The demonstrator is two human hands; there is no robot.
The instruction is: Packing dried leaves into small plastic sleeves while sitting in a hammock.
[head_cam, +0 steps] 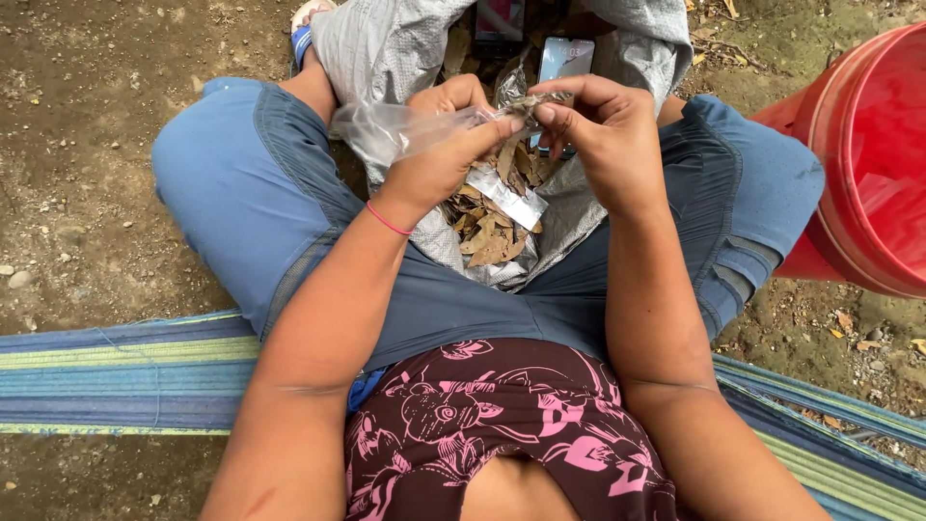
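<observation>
My left hand [439,145] grips a crumpled clear plastic wrapper [386,128] between thumb and fingers. My right hand [600,130] pinches the other end of the same wrapper, a twisted dirty bit [526,102], so both hands meet over my lap. Below them a grey woven sack [386,43] lies open between my knees, holding dry brown leaves [487,236] and a silver foil scrap [508,198]. A pink band [388,220] circles my left wrist.
A red plastic bucket [868,164] stands at the right beside my knee. I sit on a blue and green striped hammock [116,371] over bare dirt ground [87,145] with pebbles. A sandalled foot [304,29] shows at the top. More wrappers [564,58] lie inside the sack.
</observation>
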